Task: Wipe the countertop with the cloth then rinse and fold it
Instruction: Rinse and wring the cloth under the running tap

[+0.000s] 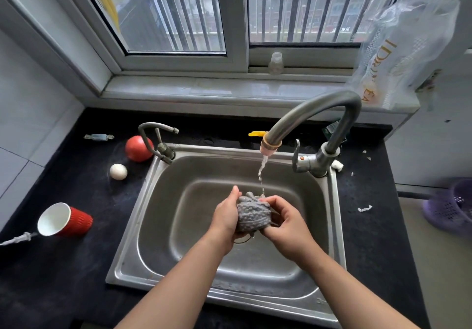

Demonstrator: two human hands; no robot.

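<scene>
A view looking down at a kitchen sink [143, 226] set into a black countertop [76, 265]. In the centre of the frame, two bare forearms reach up from the bottom edge. The left hand [226, 217] and right hand [286, 222] are cupped around a grey, bumpy cloth [252, 216], bunched into a ball and pressed between both palms above the steel basin. A thin stream of water [262, 170] falls from a curved grey tap [319, 109] at upper right of the sink and lands on the top of the cloth.

A smaller, thinner tap [158, 137] stands at the sink's upper left corner. Left of it on the counter lie a red ball [136, 148], a smaller white ball [118, 171] just below it, and a wrapped sweet [99, 137] further left. At the left edge of the frame a red paper cup [65, 219] lies on its side, its white inside facing left, with a white cable end [18, 239] beside it. Small white scraps [364, 208] sit on the counter right of the sink.

Across the top of the frame runs a white-framed window [237, 22] with vertical bars outside. A small clear bottle [275, 63] stands on its sill. A clear plastic bag [398, 42] hangs at upper right. A purple basket [452, 206] shows at the right edge. White tiles [28, 114] cover the wall at left.
</scene>
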